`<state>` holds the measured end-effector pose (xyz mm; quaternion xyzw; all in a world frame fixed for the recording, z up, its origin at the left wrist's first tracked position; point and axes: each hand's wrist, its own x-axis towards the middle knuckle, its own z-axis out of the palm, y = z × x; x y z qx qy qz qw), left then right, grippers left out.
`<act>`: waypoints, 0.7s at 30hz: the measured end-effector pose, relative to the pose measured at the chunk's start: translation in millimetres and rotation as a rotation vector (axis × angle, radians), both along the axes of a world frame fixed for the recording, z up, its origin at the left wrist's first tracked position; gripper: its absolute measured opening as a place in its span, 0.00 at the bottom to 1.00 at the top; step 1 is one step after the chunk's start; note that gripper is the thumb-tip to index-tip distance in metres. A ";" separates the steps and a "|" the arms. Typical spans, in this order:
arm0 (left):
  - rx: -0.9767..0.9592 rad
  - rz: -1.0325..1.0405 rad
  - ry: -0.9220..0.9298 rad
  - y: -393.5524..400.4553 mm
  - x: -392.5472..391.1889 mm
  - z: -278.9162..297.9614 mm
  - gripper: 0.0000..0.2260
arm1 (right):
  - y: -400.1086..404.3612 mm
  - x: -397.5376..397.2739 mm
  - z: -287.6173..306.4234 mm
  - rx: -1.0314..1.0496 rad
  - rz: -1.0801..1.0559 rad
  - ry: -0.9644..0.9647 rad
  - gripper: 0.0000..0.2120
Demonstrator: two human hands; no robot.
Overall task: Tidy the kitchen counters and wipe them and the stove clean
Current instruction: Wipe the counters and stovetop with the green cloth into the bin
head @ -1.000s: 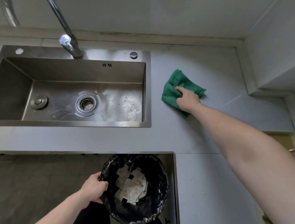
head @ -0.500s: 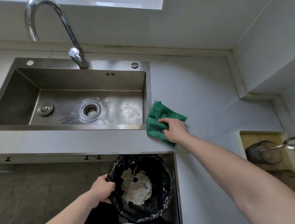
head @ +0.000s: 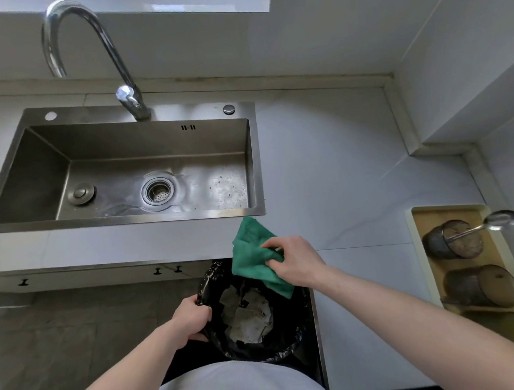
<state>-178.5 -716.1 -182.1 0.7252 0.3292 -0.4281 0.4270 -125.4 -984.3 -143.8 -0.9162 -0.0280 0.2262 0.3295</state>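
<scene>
Green cloth [head: 251, 256], black bin bag [head: 290, 324] with white paper scraps [head: 250, 318], grey steel sink [head: 122, 220], pale grey counter [head: 324, 165], yellow tray [head: 419, 237].

A pale grey counter [head: 324, 165] was seen with a steel sink [head: 256, 164] set into it and a green cloth [head: 251, 256] draped over its front edge.

Both forearms are bare from the bottom edge up to the wrists, with no sleeve, cuff, watch or band on either. The left hand [head: 191, 320] and the right hand [head: 298, 262] wear no gloves and no rings that can be made out. Below and between the two grips, the front of a plain, pale grey-white cloth top [head: 240, 387] shows, smooth, unprinted, without buttons or seams visible.
</scene>
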 end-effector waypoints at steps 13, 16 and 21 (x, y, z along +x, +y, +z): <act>-0.001 -0.009 -0.006 -3.5 3.2 -5.4 0.13 | -126.3 82.5 33.8 -0.004 -0.656 -0.433 0.09; 0.010 -0.015 -0.020 -4.4 5.8 -7.7 0.13 | -144.3 103.6 22.8 -0.079 -0.768 -0.477 0.08; -0.002 -0.015 -0.016 -6.6 7.1 -13.3 0.12 | -173.4 139.8 5.1 -0.202 -0.897 -0.489 0.09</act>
